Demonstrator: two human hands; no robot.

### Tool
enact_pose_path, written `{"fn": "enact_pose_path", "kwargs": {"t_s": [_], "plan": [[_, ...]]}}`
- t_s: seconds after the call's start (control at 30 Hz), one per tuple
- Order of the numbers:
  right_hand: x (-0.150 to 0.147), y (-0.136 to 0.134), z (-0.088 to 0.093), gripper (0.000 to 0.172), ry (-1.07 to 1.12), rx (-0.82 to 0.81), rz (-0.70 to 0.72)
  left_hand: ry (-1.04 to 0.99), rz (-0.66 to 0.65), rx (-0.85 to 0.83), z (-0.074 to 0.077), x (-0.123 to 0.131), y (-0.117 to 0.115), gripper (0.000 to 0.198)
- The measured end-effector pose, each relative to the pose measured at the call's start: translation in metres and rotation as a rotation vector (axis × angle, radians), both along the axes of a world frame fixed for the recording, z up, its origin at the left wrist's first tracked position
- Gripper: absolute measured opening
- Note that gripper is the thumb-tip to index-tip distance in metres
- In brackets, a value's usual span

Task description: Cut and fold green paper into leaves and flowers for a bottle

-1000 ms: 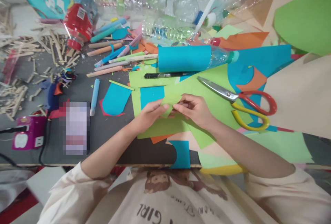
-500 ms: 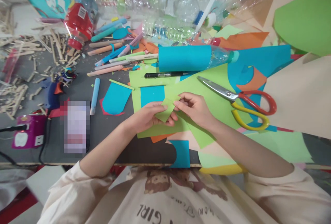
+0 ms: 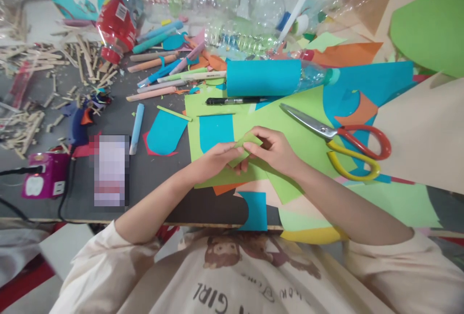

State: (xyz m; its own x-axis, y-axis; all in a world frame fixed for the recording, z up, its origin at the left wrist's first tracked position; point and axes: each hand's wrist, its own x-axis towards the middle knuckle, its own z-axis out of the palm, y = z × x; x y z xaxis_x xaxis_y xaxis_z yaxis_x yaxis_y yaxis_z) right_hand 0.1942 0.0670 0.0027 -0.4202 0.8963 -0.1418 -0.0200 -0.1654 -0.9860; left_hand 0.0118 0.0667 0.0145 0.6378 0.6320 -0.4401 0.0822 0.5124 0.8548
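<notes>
1. Since the earlier frame, our thumbs draw closer together over the small green paper (image 3: 239, 158).
2. Our left hand (image 3: 217, 160) grips its left part between thumb and fingers; our right hand (image 3: 271, 149) pinches its right part.
3. We hold it above the larger green sheet (image 3: 308, 147), beside the blue paper (image 3: 217, 129).
4. To our right, we see scissors (image 3: 325, 132); beyond, a blue-wrapped bottle (image 3: 263, 78).

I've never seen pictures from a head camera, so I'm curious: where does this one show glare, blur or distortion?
All in the head view: glints speckle the clear bottles; blocky pixelation covers the phone-like device; sleeves look stretched toward the lower corners; pinched green paper looks slightly soft.
</notes>
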Motion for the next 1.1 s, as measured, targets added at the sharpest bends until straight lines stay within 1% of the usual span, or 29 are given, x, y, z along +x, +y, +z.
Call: {"fn": "enact_pose_path", "kwargs": {"t_s": [0.13,0.33,0.4,0.53,0.67,0.8,0.87,0.93,1.0,1.07,1.1], "plan": [[0.000,0.002,0.001,0.031,0.018,0.066,0.009,-0.033,-0.003,-0.057,-0.001,0.001,0.000,0.042],[0.002,0.003,0.001,0.029,0.023,0.087,0.029,-0.004,-0.036,0.028,0.002,0.002,-0.001,0.041],[0.002,0.002,0.001,0.029,0.028,0.079,0.026,-0.020,-0.042,0.024,0.004,0.002,-0.001,0.038],[0.001,0.001,0.001,0.028,0.016,0.069,-0.018,-0.060,-0.016,-0.086,0.004,0.001,-0.002,0.031],[0.000,0.000,0.000,0.027,0.017,0.077,-0.028,-0.137,-0.037,-0.200,-0.003,0.000,-0.003,0.028],[0.002,0.001,-0.001,0.026,-0.012,0.186,-0.033,-0.247,-0.084,-0.347,-0.008,0.000,-0.003,0.026],[0.002,0.001,-0.001,0.029,-0.049,0.216,-0.011,-0.251,-0.099,-0.374,-0.007,0.002,-0.004,0.025],[0.000,0.000,0.000,0.032,-0.088,0.177,0.021,-0.227,-0.080,-0.351,-0.005,0.004,-0.005,0.024],[0.000,-0.004,0.005,0.031,-0.147,0.148,0.013,-0.196,-0.015,-0.297,-0.002,0.007,-0.007,0.023],[0.004,-0.009,0.014,0.026,-0.240,0.210,-0.039,-0.177,0.067,-0.253,0.002,0.011,-0.009,0.023],[0.009,-0.012,0.020,0.026,-0.309,0.281,-0.072,-0.176,0.106,-0.247,0.004,0.013,-0.010,0.023]]}}
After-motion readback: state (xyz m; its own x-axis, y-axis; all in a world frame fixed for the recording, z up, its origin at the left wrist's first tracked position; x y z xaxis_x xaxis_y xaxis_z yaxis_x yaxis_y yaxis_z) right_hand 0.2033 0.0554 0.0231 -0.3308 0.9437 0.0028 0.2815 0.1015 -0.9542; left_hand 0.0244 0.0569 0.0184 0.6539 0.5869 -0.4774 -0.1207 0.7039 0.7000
